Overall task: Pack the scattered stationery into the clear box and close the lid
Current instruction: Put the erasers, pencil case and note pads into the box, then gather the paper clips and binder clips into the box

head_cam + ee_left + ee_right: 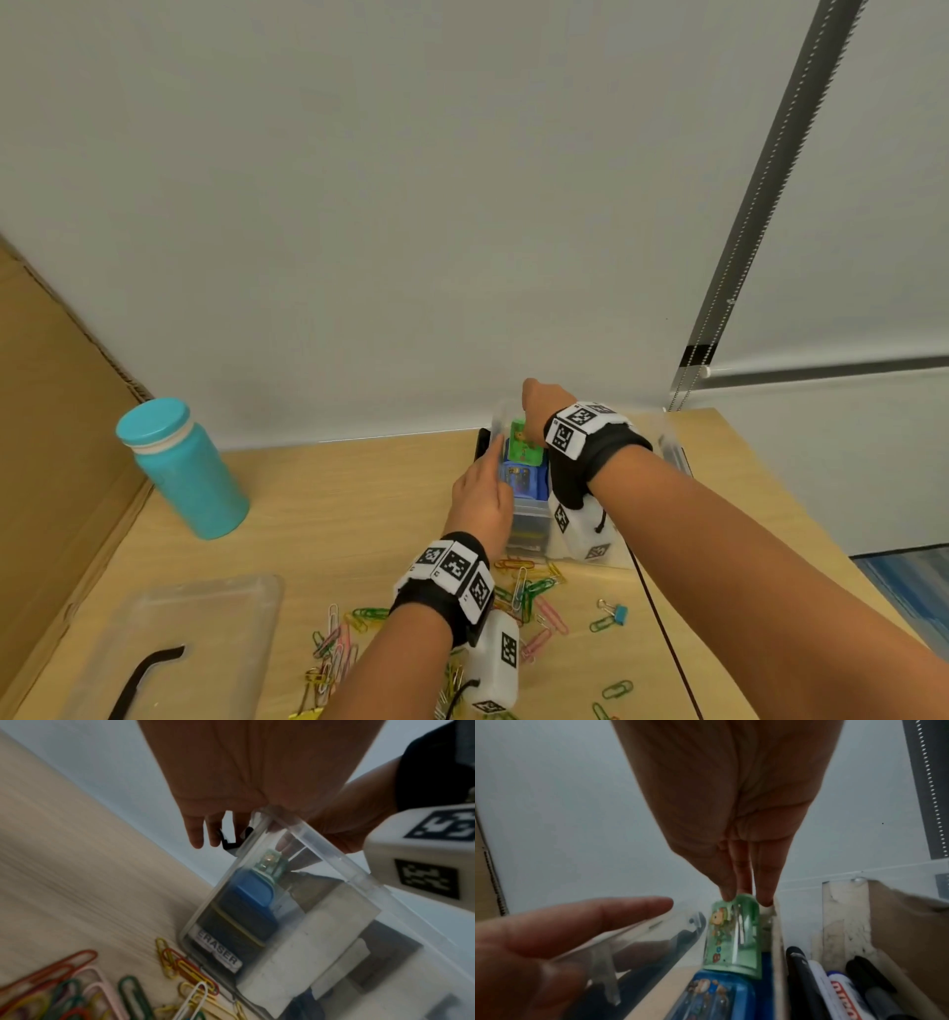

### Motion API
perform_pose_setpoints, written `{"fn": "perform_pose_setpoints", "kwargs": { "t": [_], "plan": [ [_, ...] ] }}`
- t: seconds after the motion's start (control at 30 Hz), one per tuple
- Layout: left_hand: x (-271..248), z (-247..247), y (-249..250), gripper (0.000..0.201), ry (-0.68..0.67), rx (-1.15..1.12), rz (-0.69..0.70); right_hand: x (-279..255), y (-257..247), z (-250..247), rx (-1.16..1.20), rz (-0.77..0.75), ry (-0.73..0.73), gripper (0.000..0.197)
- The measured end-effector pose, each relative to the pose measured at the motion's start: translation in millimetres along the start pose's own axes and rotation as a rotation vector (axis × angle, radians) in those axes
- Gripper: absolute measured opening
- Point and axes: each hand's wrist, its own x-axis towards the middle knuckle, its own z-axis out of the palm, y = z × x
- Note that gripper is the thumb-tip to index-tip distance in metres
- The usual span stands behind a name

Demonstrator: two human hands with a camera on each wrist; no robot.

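The clear box (pixel 524 524) stands at the back of the wooden table. My right hand (pixel 534 421) reaches down into it and pinches the top of a small green cartoon-printed block (pixel 734 935) between its fingertips (pixel 725 892). That block stands upright on a blue printed block (pixel 716 994), above a pack marked ERASER (pixel 218 950). My left hand (pixel 488 478) rests against the box's left wall (pixel 257 845), fingers nearly straight and index finger along the rim. Coloured paper clips (pixel 534 591) and a blue binder clip (pixel 616 612) lie loose in front of the box.
The clear lid (pixel 169 642) with a black latch lies at the front left. A teal bottle (pixel 187 470) stands behind it, beside a cardboard panel (pixel 51 437). Markers (pixel 834 983) fill the box's right compartment. A white wall rises just behind the box.
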Motion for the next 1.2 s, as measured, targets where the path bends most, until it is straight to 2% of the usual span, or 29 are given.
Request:
{"fn": "perform_pose_setpoints", "kwargs": {
  "t": [0.17,0.2,0.27,0.3,0.43,0.57,0.73,0.9,1.03,1.13,1.2],
  "plan": [
    [1,1,-2,0.056,0.01,0.013,-0.003,46,18,41,-0.11,-0.083,-0.168,0.073],
    [1,1,-2,0.056,0.013,0.016,-0.004,61,25,50,-0.122,-0.1,-0.179,0.078],
    [1,1,-2,0.055,0.017,0.027,-0.008,55,24,47,-0.126,-0.102,-0.172,0.083],
    [2,0,-1,0.055,0.015,0.035,-0.012,35,16,35,-0.112,-0.1,-0.171,0.08],
    [1,-3,1,0.056,0.004,0.083,-0.01,-22,4,6,0.064,-0.076,-0.129,0.047],
    [3,-5,2,0.056,-0.035,0.122,-0.035,-75,17,1,0.26,-0.149,0.028,0.041],
    [5,-23,3,0.055,-0.168,0.28,-0.017,-142,37,25,0.401,-0.283,0.248,0.032],
    [-51,-65,19,0.051,-0.012,0.289,0.12,-189,61,65,0.403,-0.343,0.318,0.028],
    [-114,-92,7,0.039,-0.053,0.316,0.138,-214,74,102,0.362,-0.33,0.264,0.024],
    [-155,-96,-10,0.027,-0.222,0.384,0.065,-233,75,124,0.345,-0.331,0.174,0.018],
    [-176,-93,-17,0.025,-0.361,0.467,0.031,-244,68,133,0.331,-0.365,0.056,0.014]
  ]
}}
